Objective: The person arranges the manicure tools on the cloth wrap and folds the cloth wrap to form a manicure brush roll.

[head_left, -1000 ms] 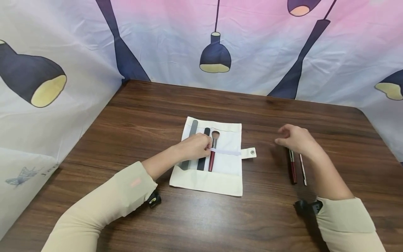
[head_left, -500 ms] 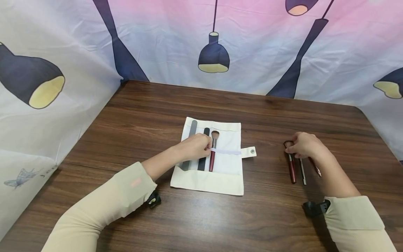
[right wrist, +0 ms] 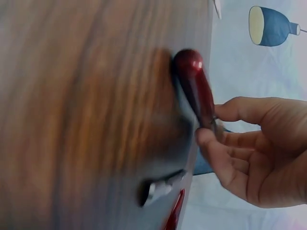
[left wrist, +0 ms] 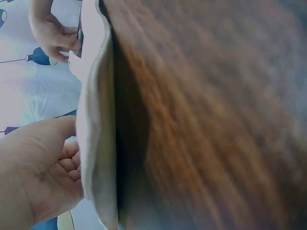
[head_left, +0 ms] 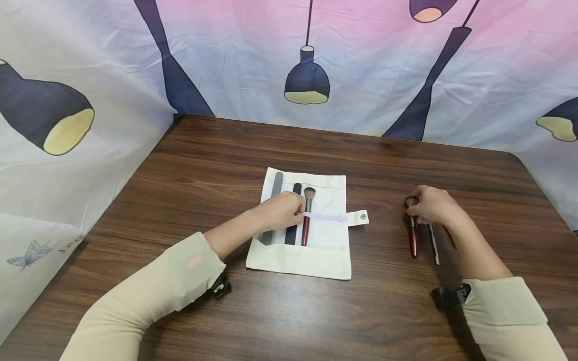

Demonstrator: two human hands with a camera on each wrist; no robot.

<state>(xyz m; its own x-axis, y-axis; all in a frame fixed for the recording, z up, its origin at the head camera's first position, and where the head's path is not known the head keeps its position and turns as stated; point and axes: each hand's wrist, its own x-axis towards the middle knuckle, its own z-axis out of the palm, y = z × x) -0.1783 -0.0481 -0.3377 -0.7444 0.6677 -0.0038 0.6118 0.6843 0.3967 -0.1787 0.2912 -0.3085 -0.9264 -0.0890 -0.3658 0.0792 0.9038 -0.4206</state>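
A cream fabric roll pouch (head_left: pixel 298 262) lies unfolded, holding a grey nail file (head_left: pixel 277 183), a black nail file (head_left: pixel 291 234) and a red-handled makeup brush (head_left: pixel 305 231). The brush runs under a pale elastic band (head_left: pixel 327 217). My left hand (head_left: pixel 281 210) rests over the two files and pinches the band beside the brush; its fingertips are partly hidden. To the right, my right hand (head_left: pixel 435 204) holds a second red-handled makeup brush (head_left: pixel 413 235) near its ferrule. In the right wrist view, thumb and fingers pinch this brush (right wrist: pixel 195 81), its handle end toward the camera.
A thin metal tool (head_left: pixel 434 245) lies below my right hand. Beside it, a dark red slim tool (head_left: pixel 451 238) is mostly covered by the wrist. The pouch's snap tab (head_left: pixel 358 218) sticks out right. A printed cloth (head_left: pixel 253 60) hangs behind the wooden table (head_left: pixel 280 321).
The right hand has come down onto the loose tools, taken the red-handled brush and shifted it slightly left. The left hand stays at the band.
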